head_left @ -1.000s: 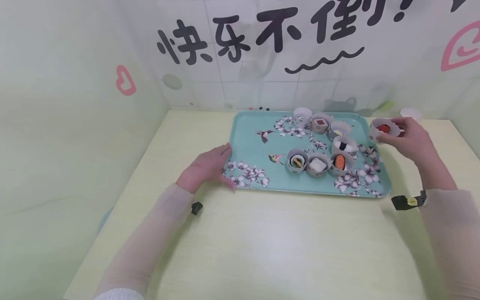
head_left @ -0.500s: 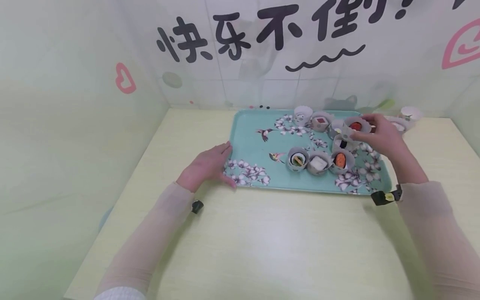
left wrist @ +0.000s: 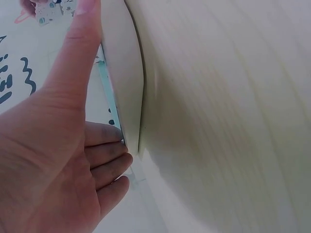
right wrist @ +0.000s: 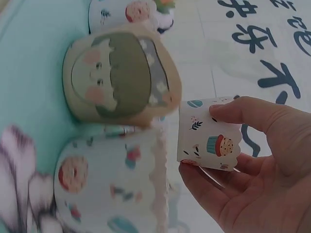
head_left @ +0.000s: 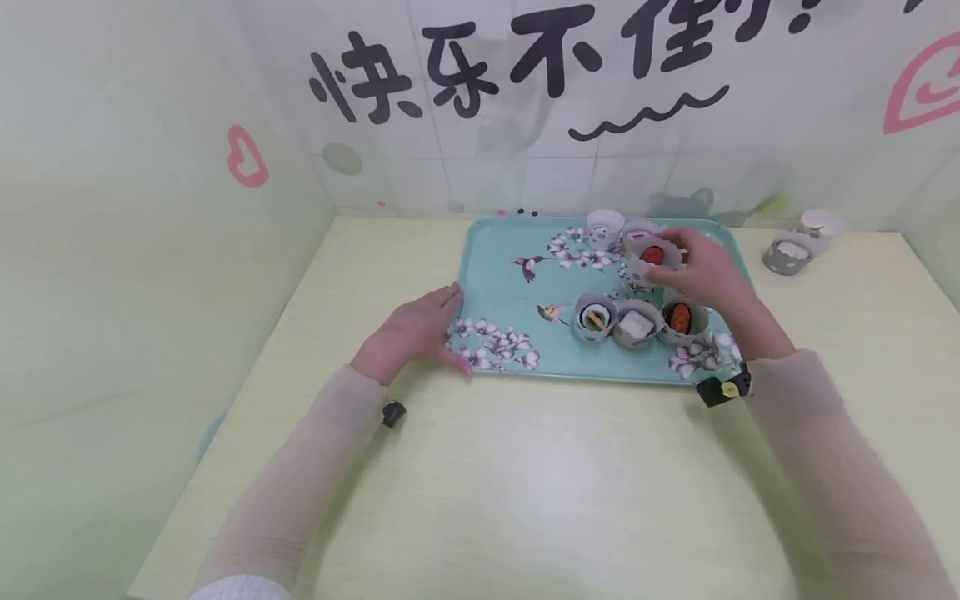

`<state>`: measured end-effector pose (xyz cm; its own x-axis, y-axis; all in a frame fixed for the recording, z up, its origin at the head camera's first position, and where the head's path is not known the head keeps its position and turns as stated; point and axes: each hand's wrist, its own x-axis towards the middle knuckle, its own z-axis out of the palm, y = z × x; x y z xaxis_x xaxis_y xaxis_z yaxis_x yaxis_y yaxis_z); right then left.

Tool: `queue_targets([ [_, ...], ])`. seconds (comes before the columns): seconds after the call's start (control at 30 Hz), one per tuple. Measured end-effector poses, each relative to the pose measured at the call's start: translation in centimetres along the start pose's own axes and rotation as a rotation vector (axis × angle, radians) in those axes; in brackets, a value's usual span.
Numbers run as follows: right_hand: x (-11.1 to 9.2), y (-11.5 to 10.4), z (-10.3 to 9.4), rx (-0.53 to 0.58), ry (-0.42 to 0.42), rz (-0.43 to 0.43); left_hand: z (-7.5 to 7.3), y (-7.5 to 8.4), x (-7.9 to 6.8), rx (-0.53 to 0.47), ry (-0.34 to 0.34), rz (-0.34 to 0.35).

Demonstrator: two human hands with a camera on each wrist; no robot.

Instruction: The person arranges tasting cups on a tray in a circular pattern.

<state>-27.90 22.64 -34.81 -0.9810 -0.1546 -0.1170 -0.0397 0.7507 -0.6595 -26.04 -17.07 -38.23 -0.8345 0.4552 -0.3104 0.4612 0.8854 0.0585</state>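
Observation:
My right hand [head_left: 708, 268] grips a small paper cup [right wrist: 201, 141] with a red-topped piece inside, its fingers and thumb on the cup's sides. It carries the cup over the back right part of the turquoise tray [head_left: 487, 250], overlapping cups behind it in the head view. My left hand [head_left: 412, 332] rests at the tray's left edge, fingers extended and thumb at the front left corner. Along the tray's front stand a cup with a sushi roll [head_left: 596, 317], one with a white piece [head_left: 636, 325] and one with an orange-topped piece [head_left: 682, 321].
At the tray's back are a pale cup [head_left: 604, 229] and another partly covered by the held one. Right of the tray, a dotted grey cup [head_left: 786, 258] and a white cup [head_left: 821, 222] stand on the table [head_left: 525, 483]. A printed wall [head_left: 517, 183] rises behind.
My right hand has moved left with the held cup, from beside the tray's right edge to over the tray. My left hand has stayed at the left edge.

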Motion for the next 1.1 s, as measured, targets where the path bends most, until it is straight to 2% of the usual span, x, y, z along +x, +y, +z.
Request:
queue_targets([
  [0.3,0.8,-2.5,2.3,0.037,-0.014,-0.056,-0.1,0.1,-0.1,-0.008,-0.014,-0.011],
  [0.5,1.4,-3.8,4.0,0.076,-0.041,-0.037,0.0,0.1,-0.1,-0.015,-0.018,-0.013],
  [0.77,2.4,-5.3,6.0,0.076,-0.047,-0.044,0.3,-0.1,0.1,-0.018,-0.005,-0.009],
  [1.1,2.8,-5.8,7.7,0.035,-0.124,-0.014,0.2,0.0,0.0,-0.033,-0.011,-0.006],
])
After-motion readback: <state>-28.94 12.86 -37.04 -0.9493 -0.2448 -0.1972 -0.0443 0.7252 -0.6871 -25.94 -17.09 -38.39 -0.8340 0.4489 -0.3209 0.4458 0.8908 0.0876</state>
